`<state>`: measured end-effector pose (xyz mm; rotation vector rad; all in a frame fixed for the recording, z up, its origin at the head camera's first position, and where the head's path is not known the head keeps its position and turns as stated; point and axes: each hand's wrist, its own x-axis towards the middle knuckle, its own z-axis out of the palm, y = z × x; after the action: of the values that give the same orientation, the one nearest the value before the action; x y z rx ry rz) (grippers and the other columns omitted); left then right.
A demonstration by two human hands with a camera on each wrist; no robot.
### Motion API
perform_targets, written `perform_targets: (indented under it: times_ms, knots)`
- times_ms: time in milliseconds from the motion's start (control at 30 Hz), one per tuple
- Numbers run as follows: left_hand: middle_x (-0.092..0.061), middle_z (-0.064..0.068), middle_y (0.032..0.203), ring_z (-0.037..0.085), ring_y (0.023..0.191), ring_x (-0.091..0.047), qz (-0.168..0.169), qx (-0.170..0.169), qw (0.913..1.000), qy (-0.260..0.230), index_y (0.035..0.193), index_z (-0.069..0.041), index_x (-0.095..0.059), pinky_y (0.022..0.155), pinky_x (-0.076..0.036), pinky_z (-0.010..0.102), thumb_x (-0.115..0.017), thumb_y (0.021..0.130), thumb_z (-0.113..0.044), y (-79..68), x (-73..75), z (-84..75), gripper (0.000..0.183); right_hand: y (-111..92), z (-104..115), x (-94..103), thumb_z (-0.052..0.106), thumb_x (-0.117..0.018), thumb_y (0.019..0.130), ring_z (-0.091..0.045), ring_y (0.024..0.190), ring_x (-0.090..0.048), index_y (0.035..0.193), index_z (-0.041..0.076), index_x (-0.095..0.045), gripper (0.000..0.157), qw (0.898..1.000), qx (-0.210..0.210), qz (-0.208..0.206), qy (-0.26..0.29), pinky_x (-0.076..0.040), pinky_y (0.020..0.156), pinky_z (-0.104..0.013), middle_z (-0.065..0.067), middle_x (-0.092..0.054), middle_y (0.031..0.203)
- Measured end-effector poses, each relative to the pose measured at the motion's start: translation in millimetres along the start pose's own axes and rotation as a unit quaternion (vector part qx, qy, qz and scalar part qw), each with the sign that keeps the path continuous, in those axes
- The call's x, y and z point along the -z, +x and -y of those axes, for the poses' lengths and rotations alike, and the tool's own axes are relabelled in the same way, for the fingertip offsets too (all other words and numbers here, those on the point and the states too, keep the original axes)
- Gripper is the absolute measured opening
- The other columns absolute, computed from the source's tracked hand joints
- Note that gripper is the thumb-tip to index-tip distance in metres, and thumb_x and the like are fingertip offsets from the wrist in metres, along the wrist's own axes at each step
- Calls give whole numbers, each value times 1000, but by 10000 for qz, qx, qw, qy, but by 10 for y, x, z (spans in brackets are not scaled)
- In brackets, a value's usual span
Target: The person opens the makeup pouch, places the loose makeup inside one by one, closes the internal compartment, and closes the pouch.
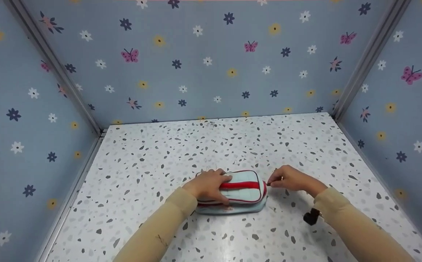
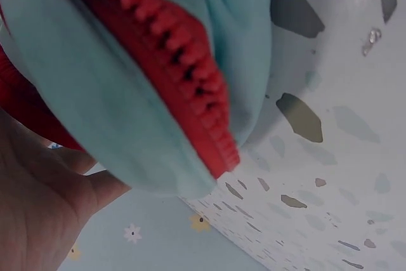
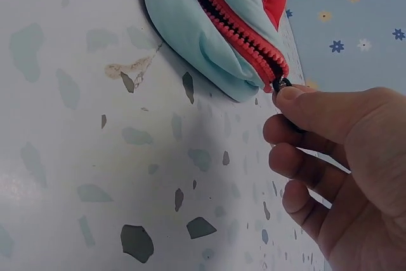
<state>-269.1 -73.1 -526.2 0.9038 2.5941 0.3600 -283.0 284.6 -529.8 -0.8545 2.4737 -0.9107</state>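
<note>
A light blue pencil case (image 1: 245, 197) with red trim lies on the speckled table, a red strap (image 1: 241, 185) running along its top. My left hand (image 1: 210, 185) grips its left end from above, thumb on the near side and fingers reaching over the top. At the right end, my right hand (image 1: 289, 178) pinches the dark zipper pull (image 3: 281, 84) between thumb and index finger. Along the case's side in the right wrist view, the red zipper teeth (image 3: 238, 33) stand apart with a dark gap. The case's inside is hidden.
The white table (image 1: 152, 156) has grey speckles. Blue flowered panels (image 1: 211, 47) stand behind it and at both sides, with grey metal strips in the corners. A small black object (image 1: 311, 217) hangs by the right wrist.
</note>
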Motion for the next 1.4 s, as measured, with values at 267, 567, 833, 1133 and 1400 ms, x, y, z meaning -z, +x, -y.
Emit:
perform_targets:
  times_ms: [267, 567, 833, 1133, 1400]
  knots:
    - [-48, 11, 167, 35, 149, -52, 35, -31, 10000, 11, 166, -28, -47, 127, -41, 53, -82, 87, -61, -5, 4, 2, 93, -37, 44, 1, 5, -73, 101, -4, 82, -65, 109, 2, -84, 14, 9999, 23, 144, 65, -55, 74, -21, -11, -82, 101]
    - [-46, 11, 169, 36, 151, -51, 48, -37, 10000, 47, 167, -27, -46, 128, -40, 54, -80, 87, -60, 10, 1, -9, 93, -55, 93, 13, 5, -74, 100, -3, 78, -64, 107, 4, -84, 13, 9990, -182, 399, 106, -55, 69, -22, -8, -82, 97]
    - [-46, 12, 169, 37, 150, -51, 32, -51, 10000, 8, 167, -26, -46, 127, -41, 54, -79, 88, -57, -4, 14, -15, 91, -89, 176, 4, 4, -76, 98, -6, 76, -63, 108, 3, -84, 14, 9971, -265, 648, 303, -53, 68, -20, -12, -82, 97]
    - [-45, 11, 170, 38, 150, -52, 75, 28, 10000, 48, 167, -28, -46, 127, -41, 54, -76, 89, -56, -7, 27, -18, 88, -93, 202, -72, 3, -78, 96, 0, 76, -64, 106, 1, -84, 12, 9966, 6, 729, 372, -53, 69, -17, -13, -83, 95]
    - [-46, 12, 169, 38, 147, -54, 112, 15, 9999, 42, 166, -28, -47, 125, -43, 53, -73, 90, -56, -13, 47, -31, 85, -86, 269, -119, 2, -78, 95, 1, 78, -65, 105, 2, -85, 12, 9954, -35, 897, 346, -55, 72, -17, -8, -83, 94]
